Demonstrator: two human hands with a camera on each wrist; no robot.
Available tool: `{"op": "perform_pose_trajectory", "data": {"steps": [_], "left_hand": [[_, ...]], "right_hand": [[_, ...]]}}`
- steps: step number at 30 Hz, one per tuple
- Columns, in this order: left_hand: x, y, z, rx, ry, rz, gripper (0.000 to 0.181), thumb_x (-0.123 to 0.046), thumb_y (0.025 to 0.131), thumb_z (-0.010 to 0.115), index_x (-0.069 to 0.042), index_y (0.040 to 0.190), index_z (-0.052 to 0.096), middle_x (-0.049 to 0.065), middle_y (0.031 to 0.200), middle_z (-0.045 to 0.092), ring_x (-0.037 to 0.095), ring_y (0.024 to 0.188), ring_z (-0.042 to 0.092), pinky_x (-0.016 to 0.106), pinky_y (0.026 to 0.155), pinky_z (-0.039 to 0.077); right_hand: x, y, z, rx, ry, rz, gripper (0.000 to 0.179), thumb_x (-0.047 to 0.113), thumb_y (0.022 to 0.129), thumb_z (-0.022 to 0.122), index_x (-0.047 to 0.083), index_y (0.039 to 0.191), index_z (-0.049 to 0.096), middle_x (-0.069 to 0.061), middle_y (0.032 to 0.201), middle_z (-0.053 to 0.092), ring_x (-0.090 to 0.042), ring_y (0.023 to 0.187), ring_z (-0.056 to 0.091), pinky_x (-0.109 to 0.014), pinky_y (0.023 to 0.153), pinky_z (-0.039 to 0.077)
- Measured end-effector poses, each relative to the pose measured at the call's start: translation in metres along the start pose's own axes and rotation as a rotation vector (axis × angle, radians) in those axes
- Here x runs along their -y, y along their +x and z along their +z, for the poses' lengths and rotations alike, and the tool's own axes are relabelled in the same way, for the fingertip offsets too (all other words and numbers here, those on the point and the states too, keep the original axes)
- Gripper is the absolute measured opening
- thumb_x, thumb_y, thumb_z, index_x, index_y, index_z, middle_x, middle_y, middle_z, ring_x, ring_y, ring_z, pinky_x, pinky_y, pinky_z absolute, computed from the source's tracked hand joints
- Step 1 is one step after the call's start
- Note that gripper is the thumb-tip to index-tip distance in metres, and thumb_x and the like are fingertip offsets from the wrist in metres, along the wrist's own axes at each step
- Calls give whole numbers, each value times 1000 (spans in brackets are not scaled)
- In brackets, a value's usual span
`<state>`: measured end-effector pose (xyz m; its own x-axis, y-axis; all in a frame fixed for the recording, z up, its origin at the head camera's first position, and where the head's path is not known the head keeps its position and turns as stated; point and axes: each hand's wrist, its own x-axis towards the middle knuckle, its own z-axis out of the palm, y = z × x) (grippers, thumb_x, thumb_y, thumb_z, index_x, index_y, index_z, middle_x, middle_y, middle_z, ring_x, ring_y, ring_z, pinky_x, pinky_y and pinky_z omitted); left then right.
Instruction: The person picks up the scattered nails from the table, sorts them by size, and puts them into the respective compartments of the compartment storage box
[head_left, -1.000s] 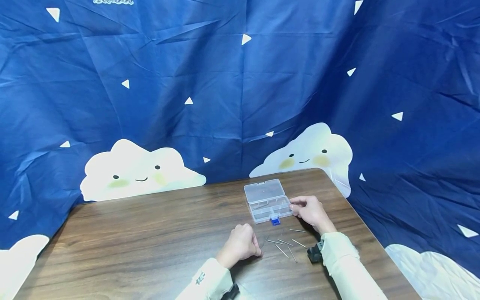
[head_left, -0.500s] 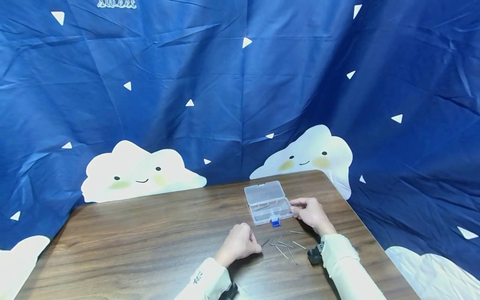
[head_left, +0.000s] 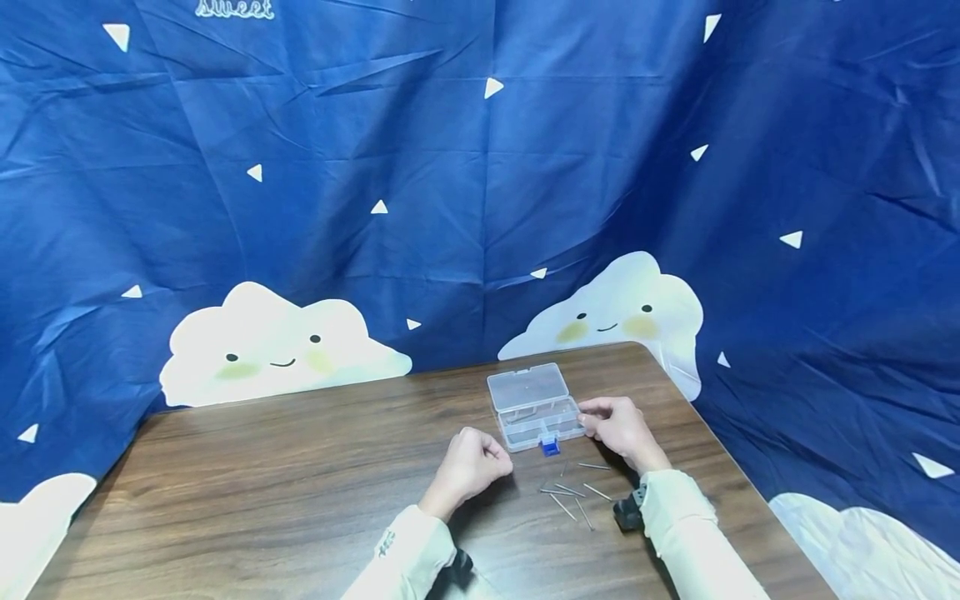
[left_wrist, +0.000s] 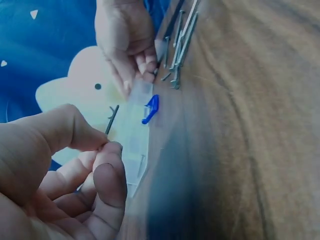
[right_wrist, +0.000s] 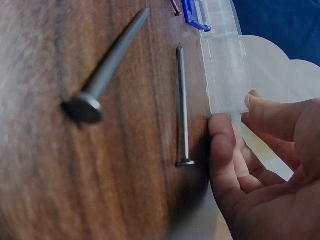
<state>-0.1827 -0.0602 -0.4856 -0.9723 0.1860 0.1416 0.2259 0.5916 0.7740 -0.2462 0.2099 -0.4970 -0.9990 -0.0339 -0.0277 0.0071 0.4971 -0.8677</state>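
On the wood-grain counter (head_left: 300, 467), in the head view, we see a clear plastic box (head_left: 528, 432), its lid (head_left: 527, 387) thrown back toward twelve o'clock and its blue latch (head_left: 551, 447) at six. The right hand (head_left: 618, 427) meets the box between three and four o'clock. The left hand (head_left: 467, 468) is near the box at eight o'clock, its fingers bent in; from here we cannot tell what its grip holds. At five o'clock from the box we find loose nails (head_left: 571, 490), some lying crossed. Past the counter's far edge hangs a blue cloth (head_left: 337, 208) printed with white clouds (head_left: 270, 367) and small triangles.

In the left wrist view we can make out the left grip: thumb and forefinger pinch a slim dark nail (left_wrist: 113, 120), held clear of the counter and jutting toward one o'clock. Beyond it we see the box, with the right hand near twelve o'clock at its far end and the loose nails bunched just past twelve.

In the right wrist view we see the right grip closed on the end of the box, thumb on one side and fingers on the other. One nail lies just beside the box with its head toward six o'clock; another looms blurred near ten, its head toward seven
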Motion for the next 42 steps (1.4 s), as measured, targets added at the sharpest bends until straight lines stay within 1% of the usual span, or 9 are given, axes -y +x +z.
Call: {"op": "perform_pose_trajectory", "data": {"steps": [2, 4, 8, 13, 16, 23, 31, 37, 42], "left_hand": [[0, 3, -1, -2, -40, -10, 14, -3, 72, 72, -15, 64, 72, -14, 55, 59, 3, 54, 51, 24, 60, 47], [0, 7, -2, 10, -106, -31, 12, -1, 73, 70, -12, 68, 73, -11, 55, 60, 4, 53, 52, 24, 57, 46], [-1, 15, -5, 24, -224, -82, 9, 3, 77, 68, -3, 75, 75, -4, 54, 61, 6, 49, 53, 22, 50, 44], [-3, 26, -7, 1, -267, -99, 8, 5, 81, 67, 5, 82, 75, -1, 58, 63, 8, 51, 55, 23, 51, 45], [-5, 33, -6, -19, -242, -107, 7, 3, 82, 68, 6, 83, 75, -1, 59, 62, 9, 54, 53, 24, 53, 45], [-7, 46, -1, -58, -92, -129, 7, -1, 85, 72, -1, 80, 77, -3, 66, 63, 12, 67, 53, 30, 66, 47], [-5, 56, 3, -85, 5, -102, 9, -1, 84, 75, -3, 75, 77, -1, 76, 70, 16, 78, 61, 37, 78, 52], [-3, 57, 8, -78, 56, -96, 12, 0, 84, 72, -5, 75, 77, 1, 80, 72, 18, 83, 64, 38, 81, 52], [-6, 62, 10, -72, 99, -91, 12, -5, 86, 75, -7, 74, 77, 0, 76, 71, 19, 79, 64, 39, 78, 53]], "right_hand": [[0, 0, 0, -4, -3, 1, 24, 3, 93, 69, -5, 116, 70, -11, 86, 72, -20, 73, 66, -31, 68, 55], [0, -1, 0, -6, -5, 4, 25, 3, 93, 68, -5, 117, 70, -11, 85, 72, -20, 73, 66, -30, 68, 55], [0, -1, 1, -3, 3, 11, 25, 3, 93, 68, -5, 117, 70, -11, 85, 72, -19, 73, 66, -30, 68, 54], [-2, 0, 2, -5, 12, 23, 25, 4, 94, 69, -4, 118, 70, -11, 87, 73, -18, 73, 67, -31, 69, 55], [-2, 0, 2, -11, 9, 27, 25, 4, 94, 69, -3, 117, 70, -11, 88, 73, -18, 73, 67, -32, 69, 55], [-2, -2, 1, -8, 1, 22, 24, 4, 94, 69, -3, 117, 71, -10, 86, 72, -20, 75, 67, -31, 69, 55], [-1, -1, 2, -5, 19, 12, 25, 3, 93, 69, -4, 117, 70, -12, 83, 72, -22, 73, 67, -31, 67, 54], [-2, 0, 1, -10, 13, 10, 25, 4, 93, 70, -4, 116, 71, -12, 81, 72, -21, 71, 67, -30, 66, 52], [-1, 0, 1, -11, 18, 9, 26, 4, 93, 69, -5, 116, 70, -13, 82, 72, -21, 71, 66, -30, 66, 52]]}}
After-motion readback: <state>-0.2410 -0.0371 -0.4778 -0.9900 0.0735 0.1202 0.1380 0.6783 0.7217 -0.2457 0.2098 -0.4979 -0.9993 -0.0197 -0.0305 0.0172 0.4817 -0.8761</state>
